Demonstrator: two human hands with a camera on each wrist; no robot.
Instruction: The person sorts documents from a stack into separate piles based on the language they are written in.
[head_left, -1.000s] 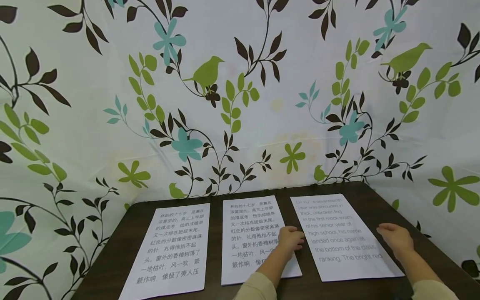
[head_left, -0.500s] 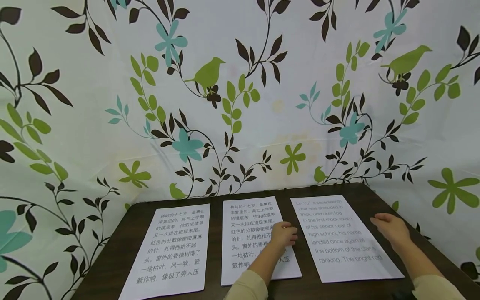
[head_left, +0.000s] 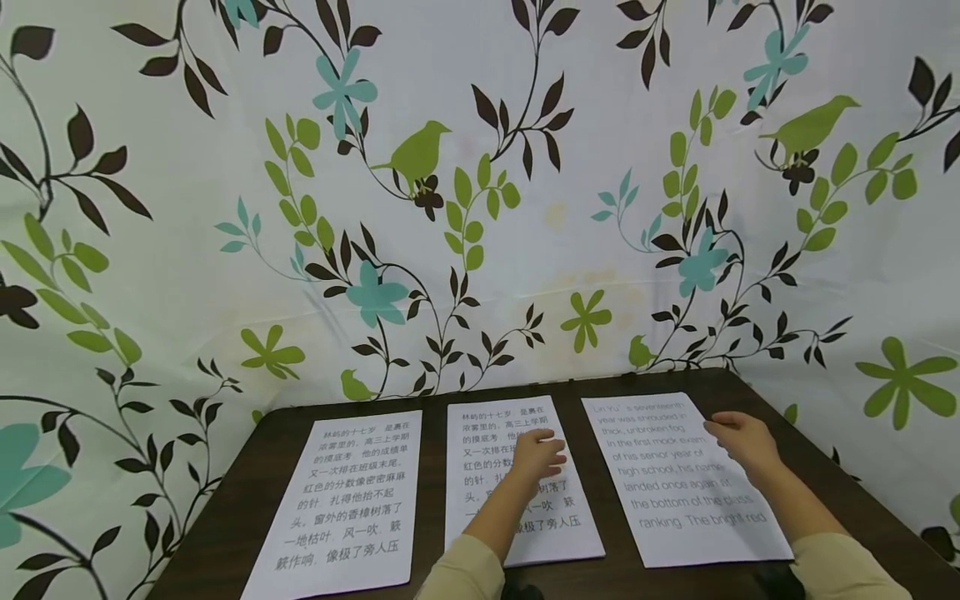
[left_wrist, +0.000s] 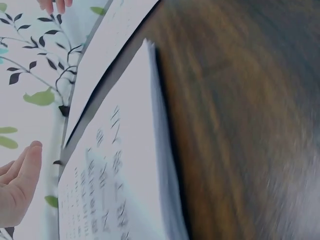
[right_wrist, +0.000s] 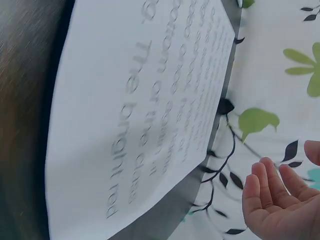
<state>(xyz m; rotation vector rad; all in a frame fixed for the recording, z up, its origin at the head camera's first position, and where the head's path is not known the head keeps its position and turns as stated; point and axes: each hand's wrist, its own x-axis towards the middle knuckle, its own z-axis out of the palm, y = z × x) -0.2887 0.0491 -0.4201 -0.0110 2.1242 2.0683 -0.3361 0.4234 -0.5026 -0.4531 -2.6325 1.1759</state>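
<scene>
Three printed sheets lie side by side on a dark wooden table (head_left: pixel 225 517). The left sheet (head_left: pixel 345 500) and the middle sheet (head_left: pixel 517 479) carry Chinese text; the right sheet (head_left: pixel 682 475) carries English text. My left hand (head_left: pixel 536 454) hovers over the middle sheet (left_wrist: pixel 120 165) with relaxed fingers (left_wrist: pixel 22 172), holding nothing. My right hand (head_left: pixel 738 442) hovers over the right edge of the English sheet (right_wrist: pixel 145 100), its fingers (right_wrist: pixel 270 187) loosely bent and empty. Beige sleeves cover both forearms.
A white curtain (head_left: pixel 480 183) printed with green birds, leaves and teal flowers hangs right behind the table and around its sides. The table's far edge (head_left: pixel 487 387) meets the curtain. A strip of bare wood runs between the sheets.
Both hands have moved forward and to the left: the left hand from the gap beside the English sheet onto the middle sheet, the right hand from the table edge toward the English sheet.
</scene>
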